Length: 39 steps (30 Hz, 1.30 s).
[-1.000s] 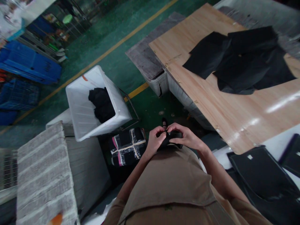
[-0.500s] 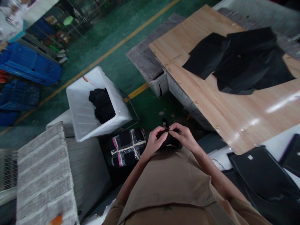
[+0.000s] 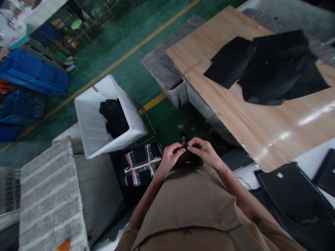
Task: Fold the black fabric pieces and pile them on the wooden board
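Green floor [image 3: 125, 42] fills the upper middle of the head view, crossed by a yellow line [image 3: 142, 42]. At upper right a wood table [image 3: 261, 129] bears black sheets [image 3: 274, 73]; at centre left a white tub [image 3: 90, 118] holds dark cloth [image 3: 113, 116], with a taped bundle [image 3: 142, 164] just below it.

Just below the frame's centre, in front of the brown apron [image 3: 196, 198], is the black piece [image 3: 188, 157]. Both hands grip its upper edge between thumb and fingers, the left hand [image 3: 170, 157] and the right hand [image 3: 206, 150] almost meeting. What exactly the fingertips pinch is too small and dark to tell.

Fine work like this probably goes best with a light, even pinch, the edge kept taut and the wrists steady. Both forearms rise from the lower frame and converge, elbows bent and spread, fingers curled inward, thumbs pointing towards each other.
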Each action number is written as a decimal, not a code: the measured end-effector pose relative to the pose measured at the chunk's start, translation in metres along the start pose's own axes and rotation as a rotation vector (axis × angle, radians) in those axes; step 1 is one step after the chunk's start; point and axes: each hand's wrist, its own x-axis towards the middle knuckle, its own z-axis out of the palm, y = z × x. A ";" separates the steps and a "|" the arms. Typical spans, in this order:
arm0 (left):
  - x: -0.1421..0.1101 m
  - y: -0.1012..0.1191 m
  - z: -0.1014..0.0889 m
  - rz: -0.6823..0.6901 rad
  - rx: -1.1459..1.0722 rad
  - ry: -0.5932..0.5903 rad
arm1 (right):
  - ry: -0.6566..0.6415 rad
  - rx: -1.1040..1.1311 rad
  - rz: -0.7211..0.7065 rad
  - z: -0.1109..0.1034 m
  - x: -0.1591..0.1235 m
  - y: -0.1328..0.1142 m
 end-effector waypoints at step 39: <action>-0.005 -0.006 -0.041 -0.060 -0.027 0.268 | 0.313 -0.114 -0.222 0.010 -0.001 0.027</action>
